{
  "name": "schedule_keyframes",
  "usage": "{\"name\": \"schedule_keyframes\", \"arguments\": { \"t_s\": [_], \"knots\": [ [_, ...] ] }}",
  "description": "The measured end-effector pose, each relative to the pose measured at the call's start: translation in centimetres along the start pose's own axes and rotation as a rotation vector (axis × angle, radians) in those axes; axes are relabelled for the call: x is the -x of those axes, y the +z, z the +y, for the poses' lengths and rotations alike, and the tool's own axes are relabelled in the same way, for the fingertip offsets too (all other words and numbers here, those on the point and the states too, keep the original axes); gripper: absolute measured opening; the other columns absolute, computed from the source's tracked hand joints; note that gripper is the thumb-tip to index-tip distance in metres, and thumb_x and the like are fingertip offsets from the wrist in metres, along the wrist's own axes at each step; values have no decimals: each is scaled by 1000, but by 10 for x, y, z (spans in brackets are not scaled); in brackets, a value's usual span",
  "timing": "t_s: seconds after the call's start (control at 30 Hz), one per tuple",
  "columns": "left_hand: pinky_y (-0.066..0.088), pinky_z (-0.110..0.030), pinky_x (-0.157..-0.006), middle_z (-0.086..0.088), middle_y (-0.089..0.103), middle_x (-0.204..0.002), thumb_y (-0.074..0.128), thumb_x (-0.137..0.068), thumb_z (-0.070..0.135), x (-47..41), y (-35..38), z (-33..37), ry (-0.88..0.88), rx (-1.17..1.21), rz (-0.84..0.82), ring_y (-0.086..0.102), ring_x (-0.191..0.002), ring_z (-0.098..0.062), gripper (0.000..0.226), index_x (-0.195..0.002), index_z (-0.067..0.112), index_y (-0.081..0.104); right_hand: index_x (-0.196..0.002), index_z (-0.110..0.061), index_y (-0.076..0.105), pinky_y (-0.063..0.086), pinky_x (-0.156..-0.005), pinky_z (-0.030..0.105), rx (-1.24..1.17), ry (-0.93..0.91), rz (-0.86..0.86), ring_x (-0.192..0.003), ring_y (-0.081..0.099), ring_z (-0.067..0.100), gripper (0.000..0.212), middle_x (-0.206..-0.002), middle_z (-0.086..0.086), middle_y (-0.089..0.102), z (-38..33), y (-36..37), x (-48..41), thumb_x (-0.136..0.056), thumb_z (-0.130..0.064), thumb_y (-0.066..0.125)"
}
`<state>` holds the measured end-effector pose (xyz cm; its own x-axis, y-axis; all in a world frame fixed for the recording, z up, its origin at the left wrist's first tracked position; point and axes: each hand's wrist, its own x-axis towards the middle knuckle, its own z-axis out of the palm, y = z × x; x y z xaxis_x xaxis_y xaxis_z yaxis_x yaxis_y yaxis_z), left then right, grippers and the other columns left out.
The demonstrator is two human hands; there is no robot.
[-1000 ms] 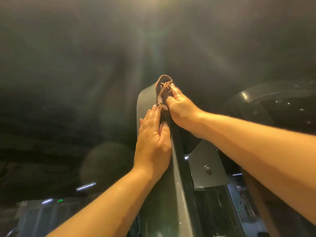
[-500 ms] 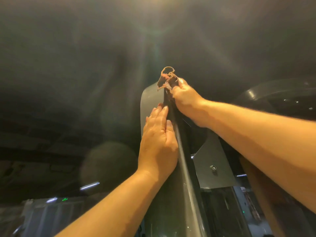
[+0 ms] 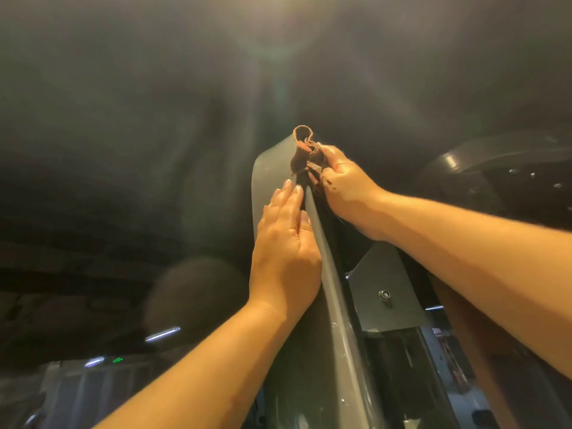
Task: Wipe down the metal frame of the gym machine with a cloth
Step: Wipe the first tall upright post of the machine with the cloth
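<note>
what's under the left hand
The grey metal frame: the left hand lies flat on its side face. The patch beneath the palm is covered. The cloth is higher, in the right hand.

Dim, hazy — warm light flares from top centre. The left hand [image 3: 284,258] and right hand [image 3: 349,184] glow orange; background blurred.

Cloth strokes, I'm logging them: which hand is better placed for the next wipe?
Likely right: the right hand grips the cloth against the frame; the left hand rests flat on it.
</note>
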<state>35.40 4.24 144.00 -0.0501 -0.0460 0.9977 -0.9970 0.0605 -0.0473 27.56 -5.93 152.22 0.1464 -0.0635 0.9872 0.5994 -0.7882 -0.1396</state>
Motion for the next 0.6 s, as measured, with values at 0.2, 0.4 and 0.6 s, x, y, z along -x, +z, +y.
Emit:
{"name": "schedule_keyframes", "arguments": {
  "t_s": [0.2,0.4,0.6],
  "knots": [
    [21,-40,-130,12,36,-165,37,-100,35,0,-1,-1,-11,75,41,24,-155,-6,57,-156,27,44,-151,-35,39,35,-103,2,31,-120,-117,-130,44,-17,59,-144,-23,48,13,-6,108,-96,-16,45],
    [27,-34,-127,10,39,-163,51,-108,10,2,-10,0,-85,133,-18,29,-153,-8,46,-151,23,52,-148,-28,46,50,-97,17,127,27,-237,-111,61,1,44,-118,-15,62,-1,-23,86,-107,-13,50],
    [22,-43,-130,14,32,-167,50,-107,8,42,-11,19,-113,234,-121,21,-156,-5,52,-149,38,46,-150,-38,31,26,-106,1,90,-49,-239,-137,36,-14,58,-151,-19,40,13,-12,165,-106,-2,43]
  ]
}}
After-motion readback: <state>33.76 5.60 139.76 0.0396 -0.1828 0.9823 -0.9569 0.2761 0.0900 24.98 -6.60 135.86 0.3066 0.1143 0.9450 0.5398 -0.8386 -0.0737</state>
